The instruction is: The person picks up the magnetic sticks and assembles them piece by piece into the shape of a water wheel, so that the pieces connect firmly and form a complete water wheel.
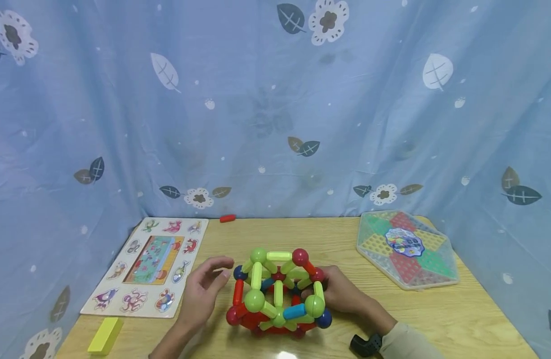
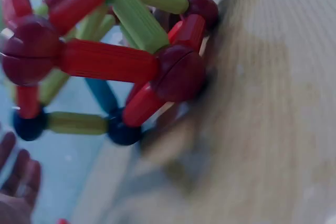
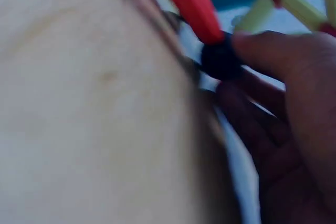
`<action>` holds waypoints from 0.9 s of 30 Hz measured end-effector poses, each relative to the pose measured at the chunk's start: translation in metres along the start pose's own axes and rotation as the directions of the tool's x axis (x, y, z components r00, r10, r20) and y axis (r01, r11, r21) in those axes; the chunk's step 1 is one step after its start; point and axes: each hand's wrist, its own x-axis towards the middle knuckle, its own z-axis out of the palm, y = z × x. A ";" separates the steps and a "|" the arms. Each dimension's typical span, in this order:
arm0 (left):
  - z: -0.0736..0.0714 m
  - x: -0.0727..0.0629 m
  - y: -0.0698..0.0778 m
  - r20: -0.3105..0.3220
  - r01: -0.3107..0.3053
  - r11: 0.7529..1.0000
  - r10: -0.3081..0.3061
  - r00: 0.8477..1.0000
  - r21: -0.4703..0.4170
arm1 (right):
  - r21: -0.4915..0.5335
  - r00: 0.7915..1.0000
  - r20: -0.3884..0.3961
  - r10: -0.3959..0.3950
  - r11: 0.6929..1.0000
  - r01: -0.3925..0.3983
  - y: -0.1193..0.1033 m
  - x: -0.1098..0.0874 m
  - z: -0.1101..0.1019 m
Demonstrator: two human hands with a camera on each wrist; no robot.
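Note:
A round frame built of magnetic sticks and balls (image 1: 279, 317) stands on the table in front of me, with lime green, red and blue parts. My right hand (image 1: 340, 294) holds it on its right side. In the right wrist view, the thumb and fingers pinch a dark blue ball (image 3: 220, 59) joined to a red stick (image 3: 195, 9). To the left of the frame, my left hand (image 1: 201, 295) is apart from it, thumb and fingers relaxed and holding nothing. Its fingers (image 2: 23, 174) show at the left wrist view's edge, near another dark blue ball (image 2: 29, 125).
A sea-animal puzzle board (image 1: 142, 301) lies at left, with a yellow block (image 1: 105, 336) in front of it. A loose red stick (image 1: 228, 218) lies at the back edge by the blue curtain (image 1: 257, 164). At right is a hexagonal game board (image 1: 375, 259). The right wrist wears a black band (image 1: 366, 345).

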 end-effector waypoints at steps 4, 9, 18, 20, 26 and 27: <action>0.001 -0.003 -0.015 0.108 0.290 0.949 -0.277 0.955 -0.124 | -0.014 0.992 0.123 0.034 0.999 -0.033 -0.004 0.023 -0.008; -0.002 -0.009 -0.031 0.291 0.416 0.832 -0.323 0.901 -0.366 | 0.055 0.997 0.054 0.051 0.997 -0.054 0.004 0.079 -0.012; -0.015 -0.024 -0.048 0.392 0.318 0.847 -0.143 0.909 -0.426 | 0.169 0.971 0.240 0.019 0.984 -0.061 0.005 0.183 0.020; -0.016 -0.028 -0.048 0.373 0.268 0.902 -0.133 0.918 -0.339 | 0.163 0.962 0.273 0.022 0.984 -0.069 0.000 0.194 0.032; -0.017 -0.035 -0.045 0.291 0.184 0.972 -0.137 0.947 -0.144 | 0.126 0.950 0.311 0.035 0.989 -0.078 -0.006 0.210 0.058; -0.019 -0.036 -0.045 0.276 0.175 0.977 -0.137 0.951 -0.120 | 0.130 0.948 0.316 0.032 0.989 -0.077 -0.005 0.213 0.062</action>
